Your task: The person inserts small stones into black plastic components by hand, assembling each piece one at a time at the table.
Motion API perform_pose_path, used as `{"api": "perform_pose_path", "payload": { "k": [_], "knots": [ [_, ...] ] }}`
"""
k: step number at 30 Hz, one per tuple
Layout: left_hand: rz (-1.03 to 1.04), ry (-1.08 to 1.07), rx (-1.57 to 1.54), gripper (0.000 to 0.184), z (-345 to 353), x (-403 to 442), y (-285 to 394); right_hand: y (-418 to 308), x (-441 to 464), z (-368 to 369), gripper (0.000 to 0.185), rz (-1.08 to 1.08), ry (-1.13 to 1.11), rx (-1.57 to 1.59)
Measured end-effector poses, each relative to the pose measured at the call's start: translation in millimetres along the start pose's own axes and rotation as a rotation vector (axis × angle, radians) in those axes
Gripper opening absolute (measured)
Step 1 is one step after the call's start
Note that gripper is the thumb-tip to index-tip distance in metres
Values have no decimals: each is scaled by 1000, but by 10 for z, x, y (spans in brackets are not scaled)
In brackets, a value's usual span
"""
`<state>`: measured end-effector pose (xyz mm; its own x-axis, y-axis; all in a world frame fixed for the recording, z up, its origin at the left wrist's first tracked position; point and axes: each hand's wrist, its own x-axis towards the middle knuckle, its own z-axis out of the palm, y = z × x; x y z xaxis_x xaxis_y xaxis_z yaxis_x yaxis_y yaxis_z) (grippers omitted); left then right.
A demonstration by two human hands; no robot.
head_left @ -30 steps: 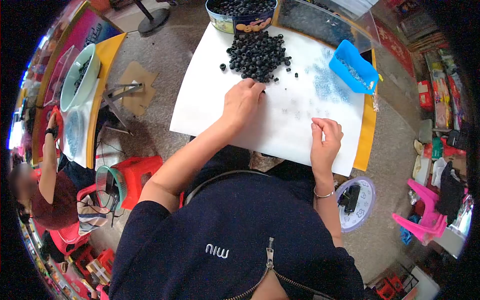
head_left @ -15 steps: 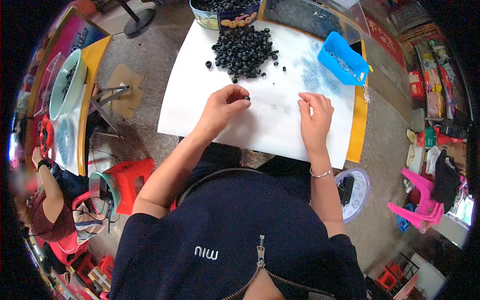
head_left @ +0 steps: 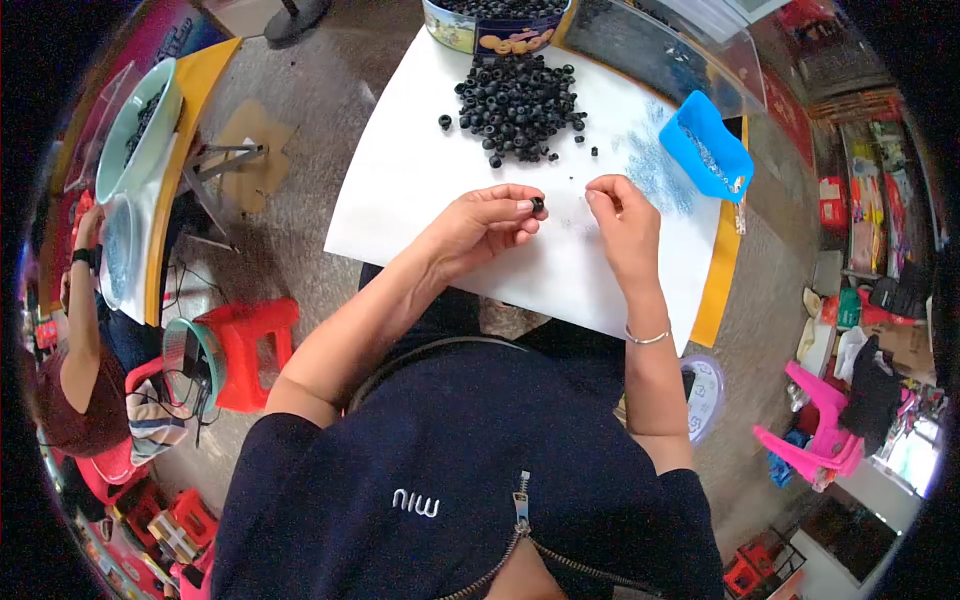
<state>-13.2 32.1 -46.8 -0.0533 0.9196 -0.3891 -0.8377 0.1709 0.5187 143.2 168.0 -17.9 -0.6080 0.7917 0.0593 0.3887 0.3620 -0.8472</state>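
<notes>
My left hand (head_left: 490, 225) pinches a black bead (head_left: 537, 204) between thumb and forefinger, above the white sheet (head_left: 390, 190). To its right, my right hand (head_left: 625, 220) has thumb and forefinger pressed together; whatever they hold is too small to make out. Beyond both hands lies a pile of black beads (head_left: 520, 105), with a few loose ones around it. Tiny bluish beads (head_left: 655, 165) are scattered on the sheet's right part, beside a blue tray (head_left: 708, 147) that holds more small pieces.
A tin of black beads (head_left: 495, 30) and a clear box (head_left: 650, 50) stand at the table's far side. At the left, a person (head_left: 80, 380) sits by another table with a pale green bowl (head_left: 140, 130). Red stool (head_left: 240, 350) lower left; pink stool (head_left: 820, 425) at right.
My left hand has moved away from the bead pile toward my right hand, and the black bead now shows at its fingertips. My right hand has come up nearer the left.
</notes>
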Motion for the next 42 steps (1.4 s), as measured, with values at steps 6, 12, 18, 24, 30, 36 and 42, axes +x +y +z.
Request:
{"api": "perform_pose_path", "payload": {
  "k": [6,12,18,24,30,36,42],
  "knots": [
    [24,38,94,23,-15,84,-84,188,31,-27,8,-230,111,-204],
    [43,-6,54,24,-60,81,-97,278,-3,-89,9,-307,69,-366],
    [71,-73,63,21,-81,81,-112,234,74,103,12,-449,3,-697],
    [79,-88,39,21,-107,72,-131,69,-26,135,6,-95,37,-3],
    [83,-77,51,21,-76,65,-134,-173,-252,445,7,24,69,496],
    [109,-102,52,20,-120,81,-172,-223,-319,520,8,-275,107,181],
    [75,-59,67,23,-88,98,-158,-84,-360,448,7,-248,98,166]
  ]
}}
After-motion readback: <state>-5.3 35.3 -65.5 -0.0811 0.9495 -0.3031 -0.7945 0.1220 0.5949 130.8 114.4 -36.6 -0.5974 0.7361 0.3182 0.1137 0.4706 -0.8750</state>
